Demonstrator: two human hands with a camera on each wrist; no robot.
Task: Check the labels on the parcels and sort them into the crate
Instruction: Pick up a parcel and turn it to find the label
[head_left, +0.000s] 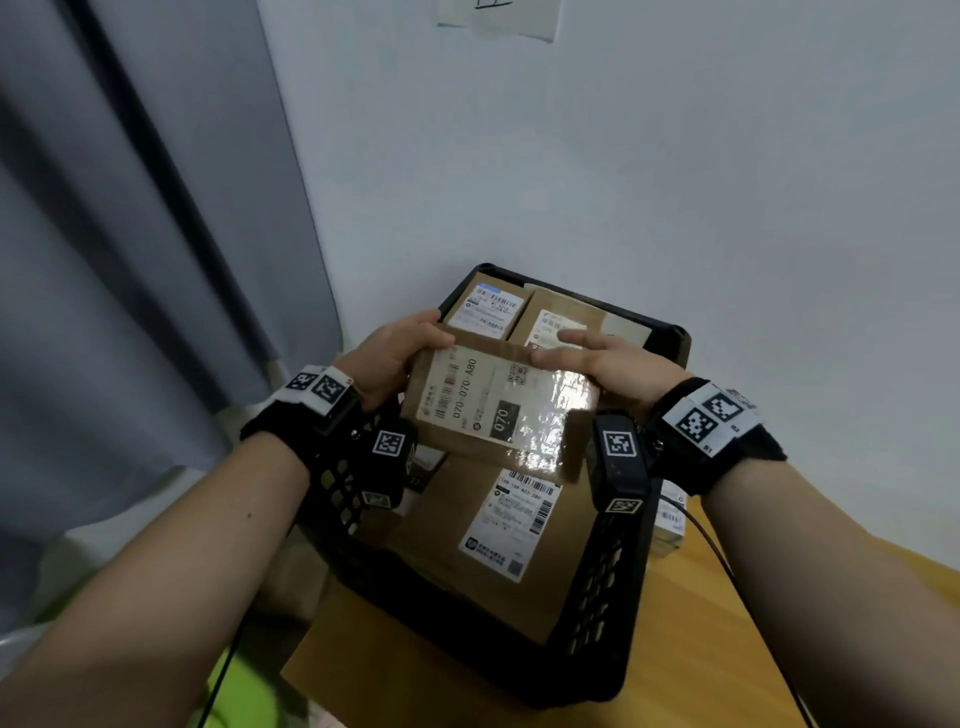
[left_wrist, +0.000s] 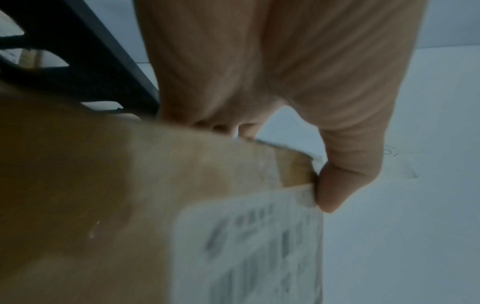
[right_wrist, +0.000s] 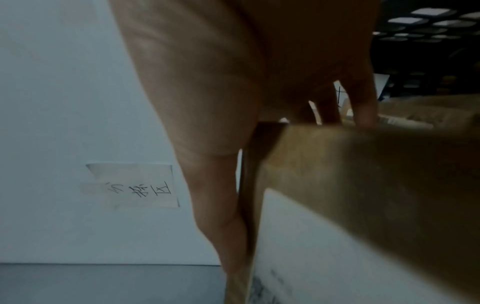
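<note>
I hold a flat cardboard parcel (head_left: 498, 410) with a taped white label reading 070 above the black plastic crate (head_left: 602, 582). My left hand (head_left: 400, 358) grips its left end, the thumb (left_wrist: 337, 185) pressed on the top edge. My right hand (head_left: 597, 358) grips its right end, thumb (right_wrist: 221, 205) on the label side and fingers (right_wrist: 363, 107) behind the parcel (right_wrist: 376, 185). In the crate lie a large labelled box (head_left: 498, 540) and two smaller labelled boxes (head_left: 485, 309) at the far end.
The crate stands on a wooden table (head_left: 753, 649) against a white wall. A small labelled parcel (head_left: 670, 519) lies on the table right of the crate. A grey curtain (head_left: 130, 260) hangs at the left. A handwritten paper note (right_wrist: 135, 185) is taped on the wall.
</note>
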